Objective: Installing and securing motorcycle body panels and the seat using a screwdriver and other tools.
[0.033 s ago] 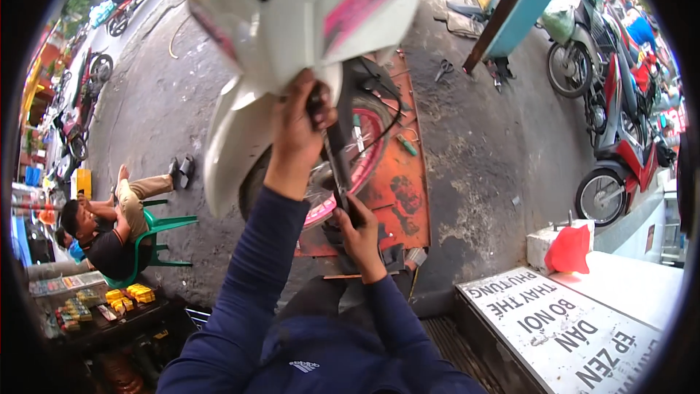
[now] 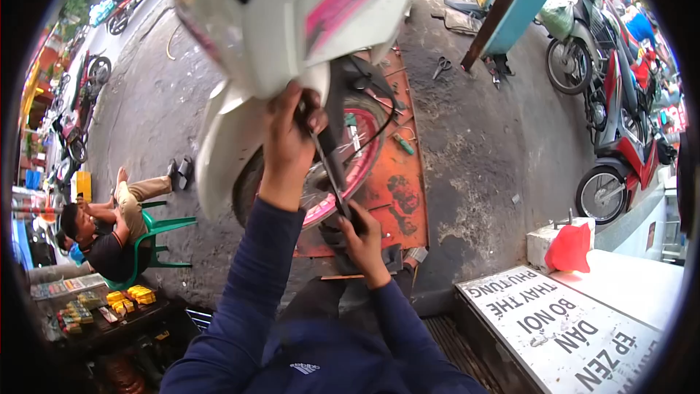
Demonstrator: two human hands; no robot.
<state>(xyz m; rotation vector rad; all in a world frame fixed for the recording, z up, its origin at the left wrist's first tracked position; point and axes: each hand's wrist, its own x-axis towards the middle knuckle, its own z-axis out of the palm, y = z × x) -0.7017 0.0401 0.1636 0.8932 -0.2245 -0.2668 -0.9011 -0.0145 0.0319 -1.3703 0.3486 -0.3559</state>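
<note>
A white motor scooter's front fairing (image 2: 284, 14) with pink stripes hangs over its front mudguard (image 2: 219, 153), black fork (image 2: 335, 80) and pink-rimmed wheel (image 2: 361, 142). My left hand (image 2: 288, 146) is closed around the upper part of a long dark metal bar (image 2: 326, 168), just below the fairing and beside the fork. My right hand (image 2: 362, 244) is closed on the bar's lower end, over the bottom of the wheel. An orange metal plate (image 2: 397, 204) lies under the wheel, with a green-handled tool (image 2: 405, 143) on it.
At left a person (image 2: 102, 237) sits on a green chair (image 2: 164, 225) beside a dark table (image 2: 102, 325) with small boxes. Parked motorbikes (image 2: 616, 146) line the right, near a blue post (image 2: 532, 0). Scissors (image 2: 442, 67) lie on the ground. A white signboard (image 2: 532, 321) fills the lower right.
The fairing and wheel appear shifted slightly left in the picture. My left hand has moved a little down and left, my right hand slightly down, both still on the bar.
</note>
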